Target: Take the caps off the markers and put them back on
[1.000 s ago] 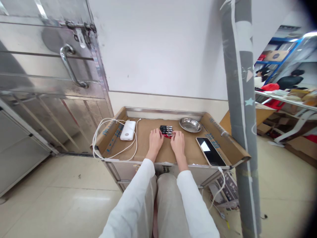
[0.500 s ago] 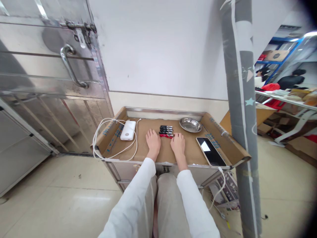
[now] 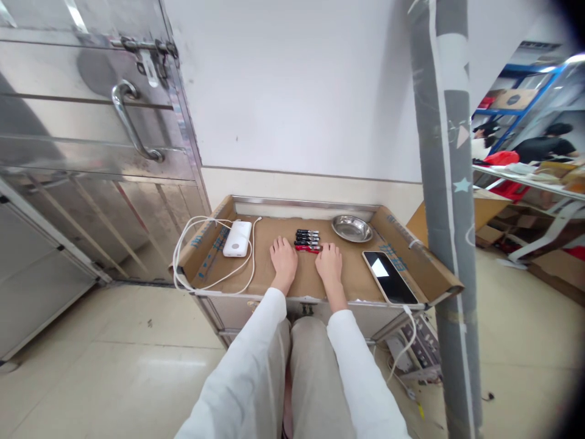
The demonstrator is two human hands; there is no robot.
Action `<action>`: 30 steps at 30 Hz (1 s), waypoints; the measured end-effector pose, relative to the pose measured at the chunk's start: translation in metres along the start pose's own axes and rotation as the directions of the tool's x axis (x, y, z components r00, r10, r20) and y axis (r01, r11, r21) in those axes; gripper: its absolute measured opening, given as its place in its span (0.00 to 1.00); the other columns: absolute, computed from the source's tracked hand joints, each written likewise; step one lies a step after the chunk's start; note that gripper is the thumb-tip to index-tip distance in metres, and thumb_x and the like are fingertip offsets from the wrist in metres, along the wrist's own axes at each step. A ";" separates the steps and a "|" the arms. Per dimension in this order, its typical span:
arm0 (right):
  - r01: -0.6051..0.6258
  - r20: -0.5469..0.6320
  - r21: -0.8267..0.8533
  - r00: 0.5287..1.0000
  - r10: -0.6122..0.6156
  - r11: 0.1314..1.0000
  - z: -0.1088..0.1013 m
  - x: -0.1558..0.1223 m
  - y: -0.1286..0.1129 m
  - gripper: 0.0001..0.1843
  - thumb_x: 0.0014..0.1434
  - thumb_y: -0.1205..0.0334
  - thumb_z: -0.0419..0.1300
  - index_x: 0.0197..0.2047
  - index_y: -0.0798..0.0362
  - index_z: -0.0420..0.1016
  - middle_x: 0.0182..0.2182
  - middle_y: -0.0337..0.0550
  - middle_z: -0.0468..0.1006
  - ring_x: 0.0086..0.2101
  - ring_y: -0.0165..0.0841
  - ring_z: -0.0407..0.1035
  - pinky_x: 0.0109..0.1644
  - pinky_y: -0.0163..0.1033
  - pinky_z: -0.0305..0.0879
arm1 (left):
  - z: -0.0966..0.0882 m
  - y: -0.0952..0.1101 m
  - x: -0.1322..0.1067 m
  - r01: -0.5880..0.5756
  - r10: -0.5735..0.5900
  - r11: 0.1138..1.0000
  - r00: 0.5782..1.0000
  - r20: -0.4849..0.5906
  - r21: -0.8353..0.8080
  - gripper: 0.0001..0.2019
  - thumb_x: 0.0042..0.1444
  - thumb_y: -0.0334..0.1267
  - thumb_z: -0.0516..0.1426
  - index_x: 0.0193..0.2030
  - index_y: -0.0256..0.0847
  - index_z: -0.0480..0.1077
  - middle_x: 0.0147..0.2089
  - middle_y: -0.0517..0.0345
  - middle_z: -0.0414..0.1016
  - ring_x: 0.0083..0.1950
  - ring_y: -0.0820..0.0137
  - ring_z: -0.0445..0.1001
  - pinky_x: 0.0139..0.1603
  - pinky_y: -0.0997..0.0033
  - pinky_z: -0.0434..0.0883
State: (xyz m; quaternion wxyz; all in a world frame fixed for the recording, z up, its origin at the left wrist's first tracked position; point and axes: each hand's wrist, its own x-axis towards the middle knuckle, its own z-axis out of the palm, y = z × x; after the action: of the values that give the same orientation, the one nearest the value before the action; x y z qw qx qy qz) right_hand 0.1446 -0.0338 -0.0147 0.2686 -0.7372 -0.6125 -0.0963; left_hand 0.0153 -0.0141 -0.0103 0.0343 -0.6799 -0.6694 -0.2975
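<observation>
Since a second ago, the left hand (image 3: pixel 284 261) has slid away from the left ends of the black markers (image 3: pixel 306 238) and now lies a little apart from them, while the right hand (image 3: pixel 329 263) keeps close by on the other side. These markers lie flat between the two hands, stacked side by side in a neat row, with a red marker (image 3: pixel 308 249) nearest the person. Their long axes run left to right, across the line of the forearms; dark barrels show toward the left and pale bands toward the right, though which ends are caps is too small to tell. Palm down, the left hand is relaxed and holds nothing visible, its fingers extended forward. Also palm down, the right hand has its fingers slightly bent beside the red marker's right end; whether they touch it cannot be told. Both rest on brown cardboard (image 3: pixel 267 280). Behind the right hand sits a round steel dish (image 3: pixel 351 230); a smartphone (image 3: pixel 393 281) lies to its right, and a white power bank (image 3: pixel 237 239) lies left of the left hand.
</observation>
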 end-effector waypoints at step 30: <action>0.188 -0.030 0.130 0.982 -0.186 0.974 -0.008 0.013 0.007 0.15 0.55 0.76 0.47 0.37 0.52 0.70 0.37 0.46 0.69 0.40 0.36 0.61 0.45 0.39 0.55 | -0.014 -0.017 0.022 -0.462 0.539 0.800 0.833 0.122 -0.383 0.09 0.57 0.28 0.50 0.41 0.40 0.67 0.42 0.53 0.68 0.45 0.67 0.69 0.51 0.65 0.67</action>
State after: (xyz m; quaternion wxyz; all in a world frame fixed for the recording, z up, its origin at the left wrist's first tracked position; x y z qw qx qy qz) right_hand 0.1560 -0.0278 -0.0042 0.3120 -0.6560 -0.6817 -0.0870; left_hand -0.0072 0.0012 0.0056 -0.0808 -0.8578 -0.4029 -0.3088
